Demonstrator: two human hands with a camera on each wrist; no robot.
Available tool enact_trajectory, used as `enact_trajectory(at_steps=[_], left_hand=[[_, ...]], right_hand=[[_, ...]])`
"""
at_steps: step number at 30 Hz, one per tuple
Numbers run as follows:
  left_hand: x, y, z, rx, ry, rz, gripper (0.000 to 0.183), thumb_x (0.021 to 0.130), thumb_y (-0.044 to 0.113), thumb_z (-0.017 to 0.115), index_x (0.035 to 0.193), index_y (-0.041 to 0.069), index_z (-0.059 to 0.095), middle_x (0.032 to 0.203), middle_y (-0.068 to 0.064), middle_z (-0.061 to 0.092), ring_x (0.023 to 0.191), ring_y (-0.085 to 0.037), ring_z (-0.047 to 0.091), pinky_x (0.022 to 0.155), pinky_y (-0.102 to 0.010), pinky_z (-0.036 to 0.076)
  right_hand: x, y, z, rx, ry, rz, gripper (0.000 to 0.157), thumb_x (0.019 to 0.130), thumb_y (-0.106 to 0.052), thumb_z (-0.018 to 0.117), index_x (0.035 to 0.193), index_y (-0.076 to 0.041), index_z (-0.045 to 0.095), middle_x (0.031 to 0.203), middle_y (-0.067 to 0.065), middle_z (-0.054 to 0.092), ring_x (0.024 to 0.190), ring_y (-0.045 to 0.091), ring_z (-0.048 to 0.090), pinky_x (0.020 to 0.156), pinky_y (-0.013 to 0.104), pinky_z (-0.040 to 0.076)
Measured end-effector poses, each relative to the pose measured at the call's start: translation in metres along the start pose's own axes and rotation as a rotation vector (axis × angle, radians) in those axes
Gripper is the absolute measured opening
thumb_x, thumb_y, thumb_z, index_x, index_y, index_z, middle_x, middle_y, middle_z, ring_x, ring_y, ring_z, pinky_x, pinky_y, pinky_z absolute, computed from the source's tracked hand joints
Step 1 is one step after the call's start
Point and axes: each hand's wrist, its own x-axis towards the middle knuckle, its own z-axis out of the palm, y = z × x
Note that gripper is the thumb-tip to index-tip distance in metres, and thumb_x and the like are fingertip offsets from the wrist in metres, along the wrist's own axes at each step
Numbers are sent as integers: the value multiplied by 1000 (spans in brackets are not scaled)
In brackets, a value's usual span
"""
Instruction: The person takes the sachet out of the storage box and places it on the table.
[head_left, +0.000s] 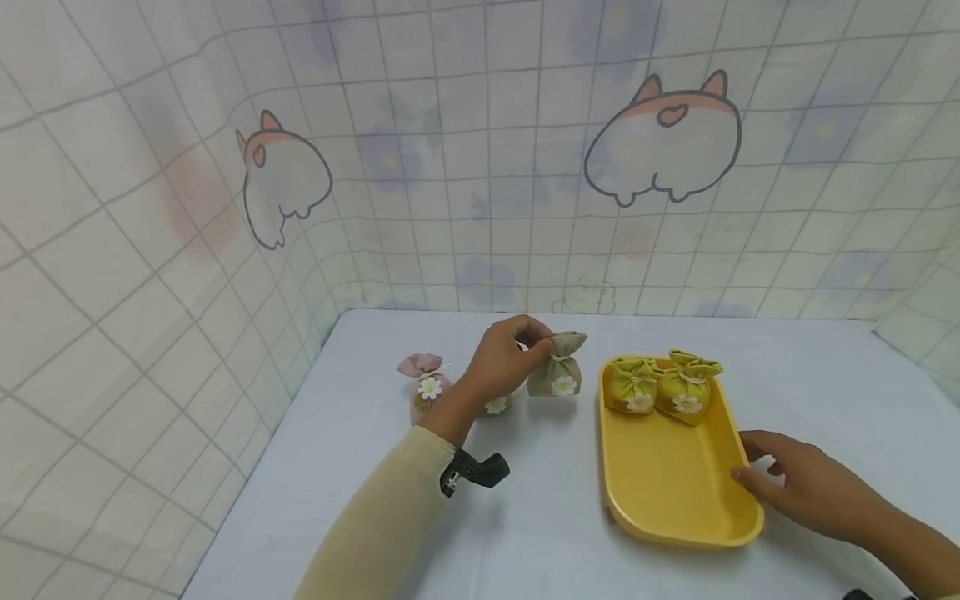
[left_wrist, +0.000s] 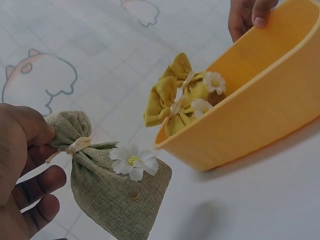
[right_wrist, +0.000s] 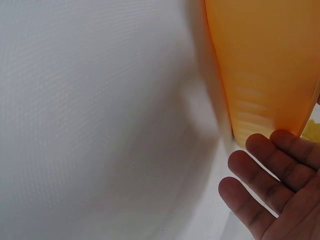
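A small grey-green drawstring pouch (head_left: pixel 553 377) with a white flower hangs just above the table. My left hand (head_left: pixel 504 360) pinches its gathered top between thumb and fingers, with the other fingers loosely bent in the left wrist view. At the right stands a yellow tray (head_left: pixel 667 492). My right hand (head_left: pixel 813 490) holds the tray's right rim, thumb over the edge and fingers along the outer wall (right_wrist: pixel 265 75). Two yellow-green pouches, a left one (head_left: pixel 632 387) and a right one (head_left: pixel 686 390), sit side by side at the tray's far end, each with a white flower.
Left of my left hand, a pink pouch (head_left: pixel 429 400) with a white flower stands on the white table (head_left: pixel 337 467). Another pouch (head_left: pixel 495 407) is partly hidden behind my left wrist. A patterned curtain (head_left: pixel 480 167) hangs behind the table and along its left side.
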Motion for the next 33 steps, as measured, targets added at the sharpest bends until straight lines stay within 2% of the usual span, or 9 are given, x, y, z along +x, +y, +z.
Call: enact_trajectory(at_steps=[8,16,19,23,27,33], left_hand=[[-4,-7,-5,-14,-1,-6,9,98,22,67,102,16,71,93,6,68,91,-13,62,76,-33,50],[-5,-12,-6,-16,1,-18,7,98,23,68,101,18,71,94,6,68,92,-14,61,74,-33,50],[-4,-13,-6,-29,19,-13,6,99,23,67,101,18,70,94,6,68,92,-14,62,75,-33,51],[-4,-10,-5,-50,52,5,6,100,20,67,102,16,69,95,5,68,92,-13,62,79,-33,52],[-3,-2,-2,-60,45,14,8,100,20,67,103,13,69,96,4,68,93,-12,62,84,-32,52],[-4,7,3,-67,28,-23,7,100,20,67,103,14,69,94,3,68,92,-18,63,74,-30,53]], right_hand=[[0,-1,-1,3,-5,6,67,98,-52,65,136,3,57,127,19,65,99,30,65,74,50,57],[1,-1,-1,0,-11,11,69,98,-52,65,137,3,56,123,17,66,97,29,65,74,50,57],[1,-1,-1,-1,-14,15,69,97,-52,65,137,3,56,124,17,66,97,29,65,74,50,57],[1,0,-1,-6,-9,15,69,97,-53,65,137,3,56,127,19,65,98,29,65,74,50,57],[0,0,-1,-7,-8,15,69,97,-52,65,137,4,56,127,19,65,98,30,65,74,50,57],[0,0,0,3,3,1,68,98,-53,64,137,2,57,129,21,64,98,30,65,73,49,57]])
